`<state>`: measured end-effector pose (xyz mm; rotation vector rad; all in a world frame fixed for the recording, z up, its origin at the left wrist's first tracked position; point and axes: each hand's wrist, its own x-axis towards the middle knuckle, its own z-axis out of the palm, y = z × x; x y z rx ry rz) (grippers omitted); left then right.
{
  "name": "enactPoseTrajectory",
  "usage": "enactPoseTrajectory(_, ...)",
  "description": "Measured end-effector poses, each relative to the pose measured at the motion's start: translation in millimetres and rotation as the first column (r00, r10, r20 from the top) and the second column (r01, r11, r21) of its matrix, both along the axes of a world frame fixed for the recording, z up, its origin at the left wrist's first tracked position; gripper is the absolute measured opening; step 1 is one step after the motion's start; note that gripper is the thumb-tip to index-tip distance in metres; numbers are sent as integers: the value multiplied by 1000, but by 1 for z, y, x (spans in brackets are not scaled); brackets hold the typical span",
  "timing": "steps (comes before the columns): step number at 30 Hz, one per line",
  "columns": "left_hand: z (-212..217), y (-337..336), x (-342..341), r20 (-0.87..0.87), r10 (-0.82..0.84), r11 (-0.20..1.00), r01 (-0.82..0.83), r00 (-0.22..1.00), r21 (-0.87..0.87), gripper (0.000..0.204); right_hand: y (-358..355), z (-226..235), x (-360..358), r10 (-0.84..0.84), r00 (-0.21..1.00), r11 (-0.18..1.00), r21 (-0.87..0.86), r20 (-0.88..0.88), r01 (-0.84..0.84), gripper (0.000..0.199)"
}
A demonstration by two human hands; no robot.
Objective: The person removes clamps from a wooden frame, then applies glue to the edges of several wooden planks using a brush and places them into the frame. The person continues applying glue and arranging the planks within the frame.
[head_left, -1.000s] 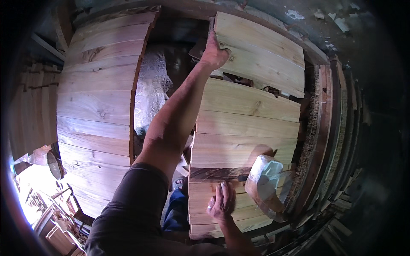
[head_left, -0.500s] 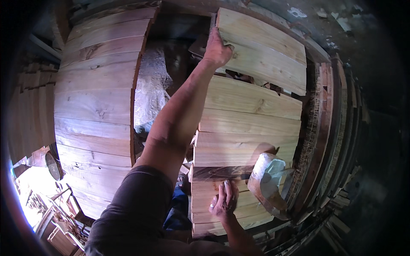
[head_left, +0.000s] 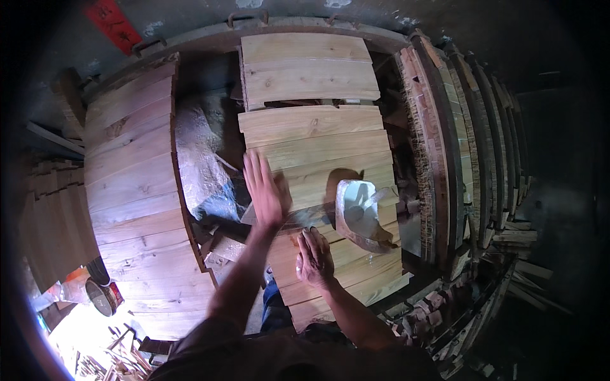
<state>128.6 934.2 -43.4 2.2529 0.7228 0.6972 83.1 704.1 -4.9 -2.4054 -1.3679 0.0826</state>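
Head view: the dark board, long axis crosswise among pale planks, lies just beyond the right hand, rightward of the left hand; both hands unclenched, visibly gripping nothing.

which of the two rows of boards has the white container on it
The right-hand row, where the left hand and right hand are too; the white container stands toward its right edge. The left-hand row lies apart.

Wall, grey, white patches | red strip on wall, upper left, slanted | bright white light, lower left | deep shadow, far right | wood scraps, strewn, lower right
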Motion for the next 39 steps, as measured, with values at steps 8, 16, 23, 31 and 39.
enactPoseTrajectory(8, 25, -125, -116, -42, -81, 983, 73, 996, -168, 62, -11, -32, -5, 19, 995, 991, 129, 98, -32, 51)
enactPoseTrajectory(16, 7, -135, -115, 3, -18, 1000, 18, 1000, -26, 59, -10, -12, 6, 43, 993, 934, 347, 111, -79, 40)
enactPoseTrajectory(23, -4, -142, -109, -97, 77, 994, -69, 992, 90, 52, -23, -30, 4, 59, 982, 891, 452, -180, 29, 38)
enactPoseTrajectory(31, -7, -173, -90, -374, 223, 931, -83, 900, 355, 57, -199, 54, 61, 92, 462, 990, 132, -882, 55, 32)
enactPoseTrajectory(39, -10, -167, -90, -339, 187, 933, -58, 922, 355, 53, -107, 10, 359, -122, 691, 811, 330, -712, 483, 22)
